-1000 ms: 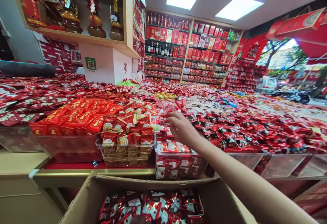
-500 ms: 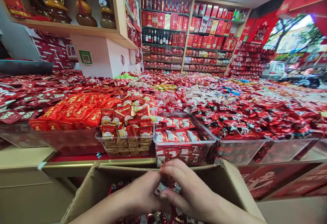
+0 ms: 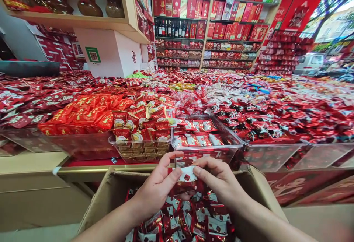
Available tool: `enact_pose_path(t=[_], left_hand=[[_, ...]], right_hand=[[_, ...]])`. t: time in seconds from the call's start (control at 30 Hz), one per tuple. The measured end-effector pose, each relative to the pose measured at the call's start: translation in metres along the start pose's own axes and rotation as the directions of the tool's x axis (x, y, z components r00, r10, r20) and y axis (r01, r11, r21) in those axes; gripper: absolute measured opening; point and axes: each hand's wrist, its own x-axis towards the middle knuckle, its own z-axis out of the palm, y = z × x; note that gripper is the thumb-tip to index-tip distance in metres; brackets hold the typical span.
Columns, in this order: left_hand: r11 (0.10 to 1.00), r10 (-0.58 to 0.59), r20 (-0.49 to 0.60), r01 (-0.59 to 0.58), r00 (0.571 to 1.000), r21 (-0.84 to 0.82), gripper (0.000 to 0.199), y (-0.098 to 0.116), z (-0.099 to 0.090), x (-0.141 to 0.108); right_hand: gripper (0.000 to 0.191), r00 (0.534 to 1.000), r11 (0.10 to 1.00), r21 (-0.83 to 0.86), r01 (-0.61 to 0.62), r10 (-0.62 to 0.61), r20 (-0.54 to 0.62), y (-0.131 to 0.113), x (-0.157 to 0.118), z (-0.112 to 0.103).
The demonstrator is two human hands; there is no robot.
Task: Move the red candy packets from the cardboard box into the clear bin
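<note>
Between my two hands is a small red-and-white wrapped candy packet (image 3: 186,177), its white part with a dark red mark facing me. My left hand (image 3: 162,183) pinches its left side between thumb and fingers. On the right side, my right hand (image 3: 218,177) grips it the same way. Both hands are above an open cardboard box (image 3: 101,194) that holds many similar loose red-and-white packets (image 3: 190,216). Just beyond the hands stands a clear plastic bin (image 3: 206,148) with like packets laid in rows. Whether more packets sit behind the held one is hidden.
Left of that bin is a clear bin of durian-labelled packets (image 3: 141,135), then bright red packets (image 3: 83,115). Red-and-black wrapped sweets (image 3: 257,126) fill bins at right. A gold-edged counter (image 3: 91,169) borders the box. Shelves with bottles and boxes (image 3: 182,8) stand behind.
My hands have come up and moved apart from a clasp low in the box, bringing a candy packet into clear sight. The view has tilted down slightly, showing more of the box's contents.
</note>
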Motion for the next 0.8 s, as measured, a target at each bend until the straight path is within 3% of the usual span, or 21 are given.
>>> enact_pose_path(t=[0.13, 0.23, 0.53, 0.8], left_hand=[[0.988, 0.051, -0.088, -0.037, 0.995, 0.153, 0.031, -0.0004, 0.0, 0.0021], [0.987, 0.083, -0.116, -0.066, 0.99, 0.147, 0.035, 0.0003, 0.001, 0.0007], [0.972, 0.052, -0.022, -0.045, 0.998, 0.229, 0.047, 0.0011, 0.0007, -0.0044], [0.994, -0.005, 0.119, -0.008, 0.993, 0.108, 0.032, -0.005, 0.0026, -0.0067]], right_hand=[[0.027, 0.993, 0.985, 0.147, -0.09, 0.101, -0.069, 0.0013, 0.0043, -0.0014], [0.026, 0.99, 0.968, 0.225, -0.107, 0.123, -0.061, 0.0041, 0.0061, -0.001], [0.029, 0.981, 0.936, 0.309, -0.17, 0.189, -0.033, 0.0, 0.006, -0.0033], [0.034, 0.983, 0.92, 0.363, -0.149, 0.177, -0.045, 0.0003, 0.0025, -0.0019]])
